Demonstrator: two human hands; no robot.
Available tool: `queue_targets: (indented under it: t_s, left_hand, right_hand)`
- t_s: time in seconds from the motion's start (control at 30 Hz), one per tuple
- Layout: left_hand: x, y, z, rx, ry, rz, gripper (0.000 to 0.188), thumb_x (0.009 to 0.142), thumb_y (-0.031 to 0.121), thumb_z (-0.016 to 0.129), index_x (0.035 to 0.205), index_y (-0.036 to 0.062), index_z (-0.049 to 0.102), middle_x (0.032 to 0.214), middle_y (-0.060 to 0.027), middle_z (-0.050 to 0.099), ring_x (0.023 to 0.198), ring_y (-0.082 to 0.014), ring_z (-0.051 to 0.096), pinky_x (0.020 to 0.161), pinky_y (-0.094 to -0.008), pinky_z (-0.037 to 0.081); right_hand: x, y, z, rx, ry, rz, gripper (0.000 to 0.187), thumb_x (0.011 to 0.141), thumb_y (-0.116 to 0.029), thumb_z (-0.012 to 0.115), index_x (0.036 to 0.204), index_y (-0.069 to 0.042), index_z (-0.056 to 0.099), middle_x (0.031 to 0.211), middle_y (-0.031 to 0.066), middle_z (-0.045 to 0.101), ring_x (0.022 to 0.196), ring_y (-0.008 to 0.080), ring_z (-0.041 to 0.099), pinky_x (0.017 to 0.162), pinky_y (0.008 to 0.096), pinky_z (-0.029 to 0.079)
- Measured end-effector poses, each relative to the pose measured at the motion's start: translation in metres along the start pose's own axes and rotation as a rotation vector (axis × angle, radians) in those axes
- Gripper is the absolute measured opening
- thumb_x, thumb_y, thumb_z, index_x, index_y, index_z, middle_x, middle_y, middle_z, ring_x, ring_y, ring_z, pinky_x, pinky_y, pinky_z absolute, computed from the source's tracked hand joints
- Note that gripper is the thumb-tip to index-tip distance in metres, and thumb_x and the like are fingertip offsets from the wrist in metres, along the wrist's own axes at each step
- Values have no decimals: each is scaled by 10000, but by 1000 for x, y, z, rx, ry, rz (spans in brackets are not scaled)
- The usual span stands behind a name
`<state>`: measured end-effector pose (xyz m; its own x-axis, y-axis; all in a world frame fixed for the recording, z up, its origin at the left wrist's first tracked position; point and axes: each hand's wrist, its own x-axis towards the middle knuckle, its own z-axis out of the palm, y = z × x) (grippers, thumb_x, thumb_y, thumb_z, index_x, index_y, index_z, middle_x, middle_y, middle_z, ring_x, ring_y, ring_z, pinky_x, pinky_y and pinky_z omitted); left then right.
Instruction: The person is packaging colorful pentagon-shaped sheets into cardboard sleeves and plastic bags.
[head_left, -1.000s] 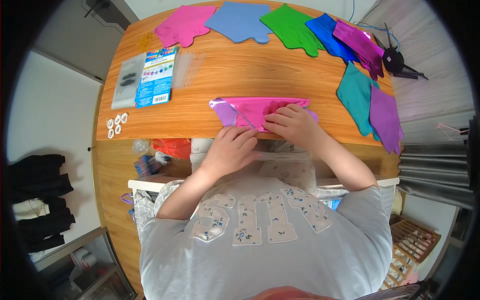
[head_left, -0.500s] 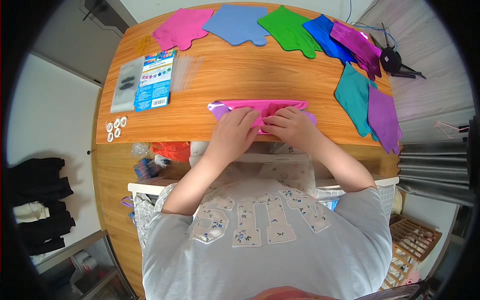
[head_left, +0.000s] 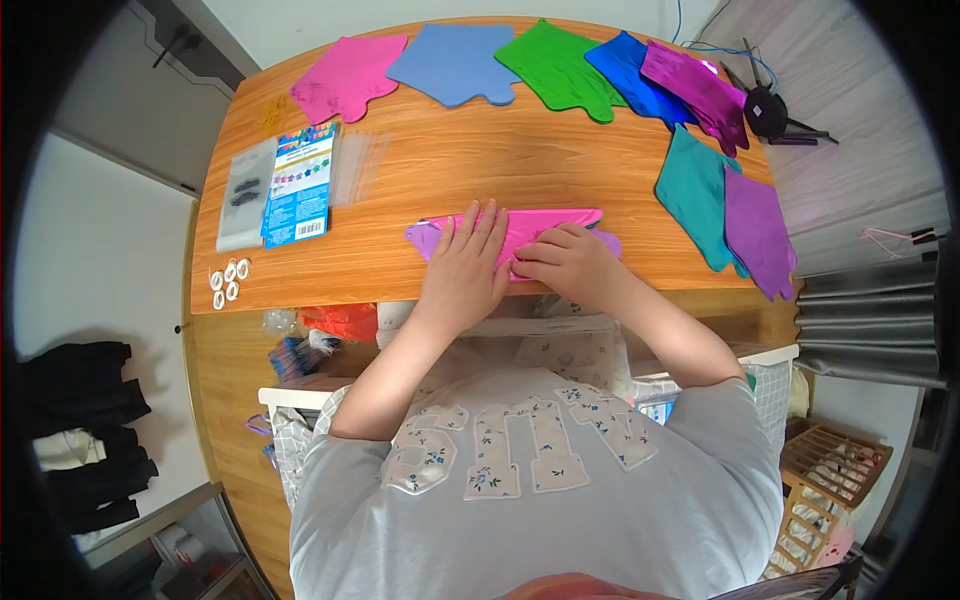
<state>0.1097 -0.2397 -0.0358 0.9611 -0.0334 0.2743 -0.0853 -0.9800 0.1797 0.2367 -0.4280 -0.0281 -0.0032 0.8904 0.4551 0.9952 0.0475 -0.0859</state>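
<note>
A folded shiny pink foil piece [head_left: 540,217] lies near the front edge of the table, with purple foil [head_left: 422,240] showing at both its ends. My left hand [head_left: 462,260] rests flat on its left half, fingers stretched out and pointing away from me. On the right half, my right hand [head_left: 570,262] has its fingers bent and pressed together at the pink foil, close to the left thumb. What lies under both palms is hidden.
Along the far edge lie flat foil pieces: pink [head_left: 345,78], pale blue [head_left: 455,62], green [head_left: 560,72], blue [head_left: 632,72] and magenta [head_left: 695,90]. Teal [head_left: 692,195] and purple [head_left: 757,230] ones lie right. A blue package [head_left: 298,200], clear bags [head_left: 352,168] and white ribbon rolls [head_left: 231,270] are left.
My left hand has gone from bent fingers to lying flat on the foil. The raised pink fold is now pressed down. The right fingers stay at the foil. The view has shifted slightly.
</note>
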Motion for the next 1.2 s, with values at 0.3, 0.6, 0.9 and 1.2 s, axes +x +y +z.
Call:
queue_targets:
  t_s: [0.3,0.6,0.9,1.2]
  left_hand:
    - [1,-2,0,17,-64,3,610,970,269,534,1501,-9,423,1577,-199,395,1483,-385,330,1198,-550,274]
    - [6,6,-4,-6,-79,0,632,960,252,549,1507,-29,399,1581,-222,378,1492,-401,308,1203,-561,255]
    - [3,3,-6,-62,-70,-52,653,977,296,563,1534,10,377,1585,-260,346,1498,-421,285,1209,-554,237]
    - [0,8,-11,156,-20,-183,778,943,524,585,1532,46,410,1592,-243,347,1469,-528,257,1145,-726,150]
  right_hand:
    - [39,-44,18,248,415,548,233,951,-124,591,1142,-17,672,1163,157,692,1101,336,655,997,442,508]
    - [27,-38,41,11,243,770,377,981,-174,565,1290,37,613,1314,224,642,1275,373,580,1122,507,411]
    - [6,-27,22,-222,140,964,588,1040,-359,504,1427,84,490,1475,252,514,1408,359,462,1183,562,280]
    - [-4,-22,27,-328,76,995,624,1049,-399,469,1485,46,434,1553,203,443,1451,344,407,1184,605,243]
